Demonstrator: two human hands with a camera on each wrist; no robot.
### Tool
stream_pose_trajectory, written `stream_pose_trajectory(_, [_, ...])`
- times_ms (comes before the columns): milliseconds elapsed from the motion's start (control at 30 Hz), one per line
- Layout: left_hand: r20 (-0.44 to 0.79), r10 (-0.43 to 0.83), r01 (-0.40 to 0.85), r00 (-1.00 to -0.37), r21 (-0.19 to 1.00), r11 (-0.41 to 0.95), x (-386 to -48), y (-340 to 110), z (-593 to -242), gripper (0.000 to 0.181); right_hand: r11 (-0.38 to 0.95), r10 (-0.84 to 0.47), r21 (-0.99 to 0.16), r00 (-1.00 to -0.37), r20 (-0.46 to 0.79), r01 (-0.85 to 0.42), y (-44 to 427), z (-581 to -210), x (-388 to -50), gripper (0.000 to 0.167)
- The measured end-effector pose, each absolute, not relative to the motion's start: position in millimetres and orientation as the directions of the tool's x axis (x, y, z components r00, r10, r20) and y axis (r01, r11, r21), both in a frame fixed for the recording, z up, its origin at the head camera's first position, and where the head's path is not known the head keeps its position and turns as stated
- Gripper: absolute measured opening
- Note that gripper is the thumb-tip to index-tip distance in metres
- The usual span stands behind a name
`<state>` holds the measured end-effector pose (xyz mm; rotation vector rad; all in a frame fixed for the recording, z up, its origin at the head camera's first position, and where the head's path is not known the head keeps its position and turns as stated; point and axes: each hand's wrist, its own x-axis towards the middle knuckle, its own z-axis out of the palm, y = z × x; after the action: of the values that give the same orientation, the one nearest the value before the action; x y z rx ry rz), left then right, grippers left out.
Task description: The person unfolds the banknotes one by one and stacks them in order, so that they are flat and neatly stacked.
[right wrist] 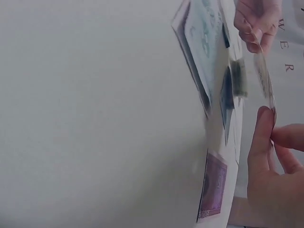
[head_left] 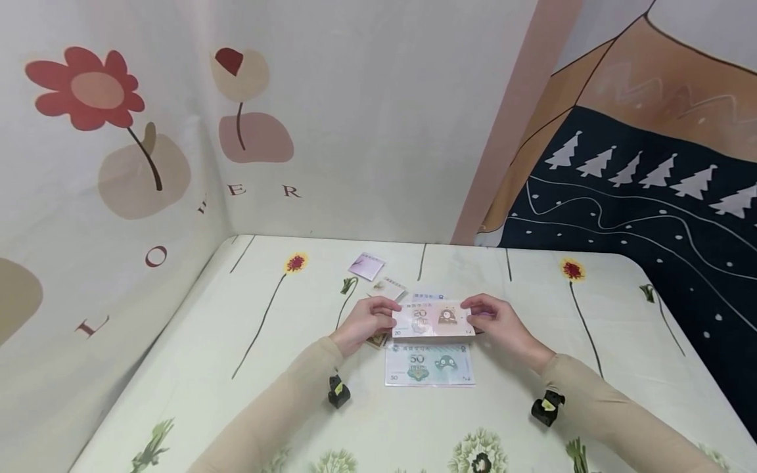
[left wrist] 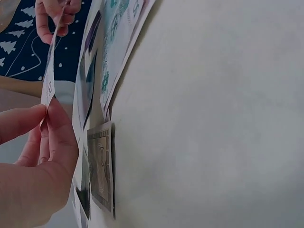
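A pink play banknote marked 20 is held up level above the table, stretched between both hands. My left hand pinches its left edge between thumb and fingers. At the right edge, my right hand pinches it the same way. Just below it on the table lies a green banknote marked 50, on top of at least one more note. Behind the held note a bluish banknote is partly hidden. Beside the left hand, a small brown note lies on the cloth.
Farther back lie a purple note and a pale note. A small purple note rests near the right hand. The flower-printed tablecloth meets a printed curtain behind, with a dark tree-patterned cloth at right.
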<state>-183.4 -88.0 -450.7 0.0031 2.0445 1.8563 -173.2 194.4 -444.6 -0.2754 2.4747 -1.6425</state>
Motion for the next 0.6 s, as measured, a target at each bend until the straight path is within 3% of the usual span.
stream_pose_trajectory(333, [-0.242,0.277,-0.161,-0.93,0.945,0.284,-184.5,-90.1,-449.2,0.028,0.258,-0.258,-0.964,-0.957,-0.134,0.066,198.8,-443.8,-172.2,0.028])
stream_pose_trajectory(600, [-0.243,0.292,-0.149,-0.925,0.94,0.308,-177.6,-92.8,-449.9,0.028,0.272,-0.306,-0.962,-0.945,-0.115,0.028,201.4,-447.4,-168.8,0.027])
